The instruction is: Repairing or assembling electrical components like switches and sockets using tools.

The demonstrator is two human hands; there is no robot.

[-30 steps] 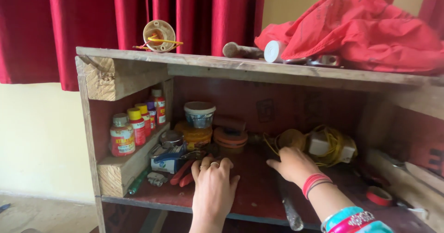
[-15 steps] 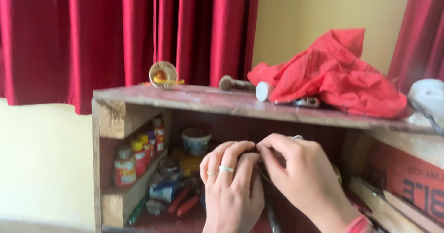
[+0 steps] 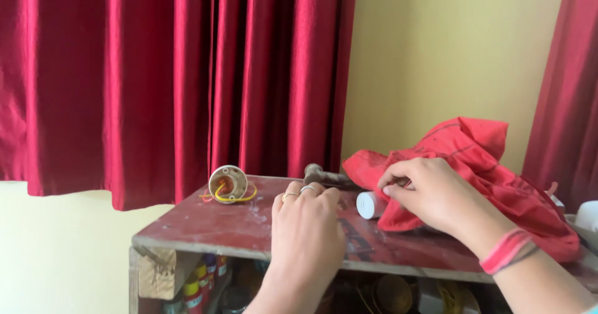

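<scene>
Nearby, red cloth [image 3: 492, 171], white roll [image 3: 370, 205], wired fitting [image 3: 227, 184].

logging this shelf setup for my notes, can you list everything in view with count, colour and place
worn wooden shelf top: one, reddish-brown with pale scuffs, lower middle
crumpled red cloth: one, red, right side of the shelf top
round fitting with yellow wires: one, cream and yellow, back left of the shelf top
white cylinder: one, white, at the cloth's left edge
dull metal piece: one, grey-brown, back of the shelf top beyond the left hand
small paint bottles: several, exact count unclear, red and yellow caps, under the shelf top at left
red curtains: two visible, deep red, behind and far right
wall: pale yellow, between the curtains
left hand: one, two rings, resting on the shelf top
right hand: one, red wristbands, touching the cloth
</scene>
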